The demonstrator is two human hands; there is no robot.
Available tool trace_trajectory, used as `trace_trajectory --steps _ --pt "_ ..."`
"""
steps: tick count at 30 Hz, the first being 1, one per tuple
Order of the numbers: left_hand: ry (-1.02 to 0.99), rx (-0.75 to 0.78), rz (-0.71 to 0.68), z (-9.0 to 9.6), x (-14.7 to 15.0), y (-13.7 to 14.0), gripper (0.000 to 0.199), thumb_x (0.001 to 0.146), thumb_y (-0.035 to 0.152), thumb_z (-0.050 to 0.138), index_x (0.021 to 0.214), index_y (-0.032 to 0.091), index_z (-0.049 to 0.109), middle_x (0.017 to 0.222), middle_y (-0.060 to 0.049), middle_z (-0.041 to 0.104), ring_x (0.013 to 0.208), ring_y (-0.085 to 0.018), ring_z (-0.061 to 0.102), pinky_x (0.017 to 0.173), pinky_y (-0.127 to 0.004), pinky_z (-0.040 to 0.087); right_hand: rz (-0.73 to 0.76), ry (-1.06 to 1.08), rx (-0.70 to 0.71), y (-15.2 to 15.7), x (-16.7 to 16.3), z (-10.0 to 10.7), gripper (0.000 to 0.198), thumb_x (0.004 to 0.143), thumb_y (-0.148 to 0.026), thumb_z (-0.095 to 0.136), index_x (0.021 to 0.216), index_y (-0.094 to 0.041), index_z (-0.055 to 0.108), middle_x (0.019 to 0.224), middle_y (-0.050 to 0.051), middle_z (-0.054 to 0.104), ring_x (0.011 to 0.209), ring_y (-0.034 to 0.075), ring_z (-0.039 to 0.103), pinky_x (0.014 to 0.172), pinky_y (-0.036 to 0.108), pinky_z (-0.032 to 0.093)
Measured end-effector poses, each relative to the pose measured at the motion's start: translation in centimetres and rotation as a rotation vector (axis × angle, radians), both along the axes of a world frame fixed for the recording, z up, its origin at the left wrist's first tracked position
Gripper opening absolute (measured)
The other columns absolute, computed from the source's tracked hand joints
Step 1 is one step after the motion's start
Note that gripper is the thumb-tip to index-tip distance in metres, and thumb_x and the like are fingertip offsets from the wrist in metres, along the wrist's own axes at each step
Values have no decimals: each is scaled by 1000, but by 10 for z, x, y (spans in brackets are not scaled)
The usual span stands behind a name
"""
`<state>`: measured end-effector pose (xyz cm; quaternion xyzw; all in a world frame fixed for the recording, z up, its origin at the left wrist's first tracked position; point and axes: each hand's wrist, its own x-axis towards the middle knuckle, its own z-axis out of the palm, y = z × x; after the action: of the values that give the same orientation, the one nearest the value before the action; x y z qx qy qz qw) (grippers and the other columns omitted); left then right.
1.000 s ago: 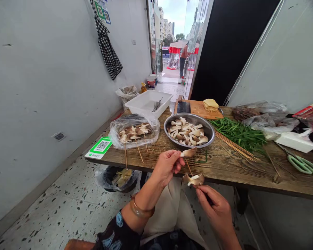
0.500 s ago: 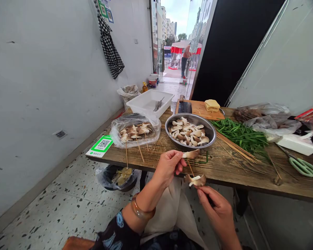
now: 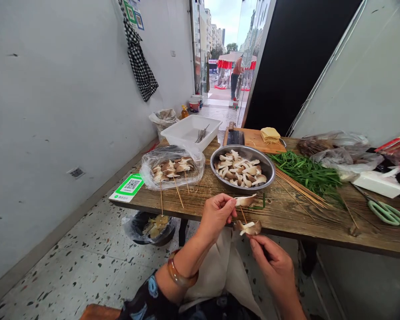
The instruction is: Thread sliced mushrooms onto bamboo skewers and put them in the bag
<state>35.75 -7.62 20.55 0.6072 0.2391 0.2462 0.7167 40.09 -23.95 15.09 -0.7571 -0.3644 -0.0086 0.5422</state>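
Note:
My left hand (image 3: 218, 215) pinches a mushroom piece (image 3: 246, 201) by its pale stem, above the table's front edge. Below it, my right hand (image 3: 273, 260) is closed on a thin wooden skewer (image 3: 243, 215) whose upper end reaches the underside of that piece. Another mushroom piece (image 3: 250, 228) is threaded on the skewer just above my right fingertips. Whether the tip has gone into the upper piece I cannot tell. Behind my hands stands a steel bowl (image 3: 270, 178) of loose mushroom pieces. Left of it, a clear plastic bag (image 3: 146, 171) holds several mushroom skewers (image 3: 170, 169).
Green chives (image 3: 310, 173) and bare skewers (image 3: 300, 187) lie right of the bowl, with green-handled scissors (image 3: 388, 213) farther right. Behind are a white tub (image 3: 180, 133), a cutting board (image 3: 253, 138) and a cleaver (image 3: 236, 136). A lined bin (image 3: 160, 240) stands below the table.
The upper mushroom piece has tilted, showing more of its pale side. Both hands have shifted only slightly, and the threaded piece has turned a little with the skewer.

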Motion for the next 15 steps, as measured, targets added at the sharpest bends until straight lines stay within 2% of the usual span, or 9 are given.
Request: trace_trajectory --steps 3,7,10,15 --pt "20 72 6 -1 0 -3 22 76 34 60 66 14 58 49 3 55 39 -4 37 41 -18 26 -8 12 18 4 -1 2 21 85 -28 58 82 -17 75 78 6 75 67 17 70 63 21 53" --pt "28 129 -44 -3 -1 -6 22 76 32 60 64 14 59 50 3 53 47 -7 44 49 -20 32 -42 72 19 8 0 2 24 86 -31 57 83 -17 75 75 5 74 67 16 69 63 21 53" --pt "7 102 -71 -5 -2 -3 25 75 36 63 66 13 62 57 1 56 55 -9 47 53 -20 34 -43 108 3 8 0 1 26 87 -34 56 85 -17 75 70 4 71 60 15 64 60 22 52" --pt "-37 -33 -26 -3 -2 6 35 78 47 61 87 15 70 77 -3 65 70 -11 53 62 -21 37 -36 122 -23 6 0 -1 26 87 -34 55 85 -17 75 60 0 63 57 15 61 60 23 51"
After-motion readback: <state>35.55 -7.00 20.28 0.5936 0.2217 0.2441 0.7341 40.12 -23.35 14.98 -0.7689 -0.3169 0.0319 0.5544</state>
